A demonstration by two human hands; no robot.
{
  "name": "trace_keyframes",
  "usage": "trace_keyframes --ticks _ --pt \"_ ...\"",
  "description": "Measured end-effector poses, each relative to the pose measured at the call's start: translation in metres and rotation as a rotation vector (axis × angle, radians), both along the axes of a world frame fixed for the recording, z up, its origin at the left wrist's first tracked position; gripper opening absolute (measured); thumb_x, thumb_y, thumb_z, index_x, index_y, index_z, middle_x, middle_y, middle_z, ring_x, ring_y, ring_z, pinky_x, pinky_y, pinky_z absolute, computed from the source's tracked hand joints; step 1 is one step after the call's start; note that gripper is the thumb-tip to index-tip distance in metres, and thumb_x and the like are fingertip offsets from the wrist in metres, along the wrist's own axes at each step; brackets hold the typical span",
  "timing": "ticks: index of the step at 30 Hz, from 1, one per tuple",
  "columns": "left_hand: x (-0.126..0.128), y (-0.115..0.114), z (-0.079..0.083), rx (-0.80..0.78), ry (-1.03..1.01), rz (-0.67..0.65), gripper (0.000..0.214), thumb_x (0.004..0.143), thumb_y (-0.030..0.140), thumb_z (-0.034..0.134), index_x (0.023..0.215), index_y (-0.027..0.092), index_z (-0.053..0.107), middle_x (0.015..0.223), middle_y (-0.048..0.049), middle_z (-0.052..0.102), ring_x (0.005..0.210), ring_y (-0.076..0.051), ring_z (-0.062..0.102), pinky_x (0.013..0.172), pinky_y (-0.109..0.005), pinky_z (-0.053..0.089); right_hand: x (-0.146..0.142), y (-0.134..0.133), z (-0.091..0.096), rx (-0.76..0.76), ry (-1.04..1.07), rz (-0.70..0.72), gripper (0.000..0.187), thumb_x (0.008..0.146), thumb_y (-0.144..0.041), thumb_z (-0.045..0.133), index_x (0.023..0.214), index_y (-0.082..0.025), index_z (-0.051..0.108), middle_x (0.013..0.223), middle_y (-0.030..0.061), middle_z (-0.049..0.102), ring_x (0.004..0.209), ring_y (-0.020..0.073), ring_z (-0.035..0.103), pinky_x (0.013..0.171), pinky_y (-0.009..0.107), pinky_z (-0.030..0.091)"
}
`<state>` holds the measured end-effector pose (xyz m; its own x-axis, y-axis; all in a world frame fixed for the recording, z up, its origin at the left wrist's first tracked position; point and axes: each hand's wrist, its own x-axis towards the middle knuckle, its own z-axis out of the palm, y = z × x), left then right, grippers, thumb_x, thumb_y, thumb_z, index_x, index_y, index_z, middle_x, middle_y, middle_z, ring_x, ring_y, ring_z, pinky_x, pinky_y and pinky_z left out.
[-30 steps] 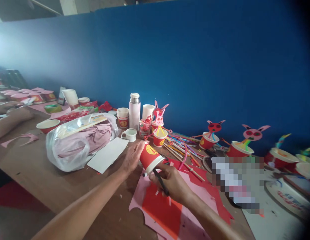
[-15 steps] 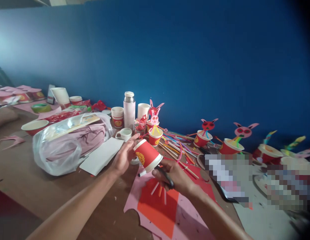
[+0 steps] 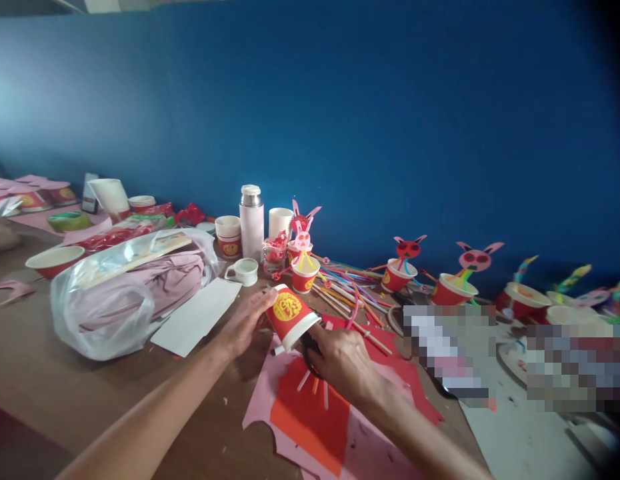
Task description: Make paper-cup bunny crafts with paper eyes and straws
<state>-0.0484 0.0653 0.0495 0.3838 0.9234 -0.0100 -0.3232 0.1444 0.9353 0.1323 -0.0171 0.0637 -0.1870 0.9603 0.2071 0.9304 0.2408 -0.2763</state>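
Note:
My left hand (image 3: 245, 323) grips the base of a red paper cup (image 3: 290, 315) with a yellow emblem, held on its side with the white rim toward my right hand. My right hand (image 3: 340, 360) is closed round black scissors (image 3: 309, 347) at the cup's rim. Both hands hover over red and pink paper sheets (image 3: 310, 413) on the wooden table (image 3: 50, 387), with a few thin paper strips lying on them.
A clear plastic bag of pink material (image 3: 130, 287) lies left, beside a white card (image 3: 196, 317). A flask (image 3: 251, 223), a mug (image 3: 244, 271), stacked cups, coloured straws (image 3: 345, 283) and finished cup animals (image 3: 405, 267) line the blue wall.
The cup has been turned so its yellow emblem faces up, and my right hand with the scissors has closed in on the rim. The view has shifted slightly right.

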Motion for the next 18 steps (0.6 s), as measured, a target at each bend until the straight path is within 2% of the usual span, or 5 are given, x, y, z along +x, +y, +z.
trace_keyframes --ticks 4,7,10,14,18 --pt "-0.001 0.003 -0.002 -0.096 -0.108 -0.074 0.038 0.082 0.050 0.057 0.103 0.020 0.065 0.093 -0.0063 0.069 0.075 -0.019 0.063 0.061 -0.028 0.049 0.004 0.005 0.002 -0.163 0.388 0.035 0.012 0.078 -0.027 0.056 0.083 -0.018 0.063 0.064 0.0013 0.062 0.055 0.0134 0.054 0.048 0.022 0.031" --pt "-0.003 0.003 0.003 -0.117 -0.256 -0.114 0.034 0.081 0.036 0.060 0.111 0.022 0.063 0.107 -0.0055 0.067 0.087 -0.019 0.062 0.072 -0.028 0.051 0.009 0.010 0.004 -0.408 0.851 0.131 0.028 0.080 -0.044 0.058 0.082 -0.016 0.060 0.053 -0.0030 0.054 0.042 0.0094 0.047 0.042 0.020 0.032" --pt "-0.005 0.001 0.009 -0.056 -0.290 -0.121 0.044 0.074 0.021 0.063 0.118 0.025 0.060 0.117 -0.0042 0.063 0.098 -0.020 0.060 0.079 -0.028 0.049 0.013 0.012 0.004 -0.546 1.097 0.219 0.037 0.077 -0.051 0.061 0.082 -0.015 0.058 0.047 -0.0064 0.047 0.035 0.0055 0.037 0.037 0.018 0.028" --pt "-0.004 -0.002 0.008 -0.017 -0.239 -0.144 0.041 0.074 0.023 0.066 0.115 0.025 0.061 0.104 -0.0038 0.068 0.092 -0.019 0.063 0.076 -0.027 0.050 0.009 0.010 0.006 -0.576 1.111 0.257 0.038 0.077 -0.052 0.060 0.088 -0.015 0.061 0.048 -0.0064 0.047 0.035 0.0057 0.037 0.037 0.018 0.028" --pt "-0.002 0.001 0.002 -0.163 -0.181 -0.059 0.024 0.077 0.032 0.068 0.096 0.019 0.065 0.087 -0.0040 0.070 0.078 -0.017 0.065 0.069 -0.026 0.052 0.003 0.003 0.010 -0.294 0.692 0.165 0.021 0.078 -0.030 0.060 0.095 -0.019 0.065 0.056 -0.0037 0.054 0.047 0.0089 0.045 0.046 0.020 0.032"
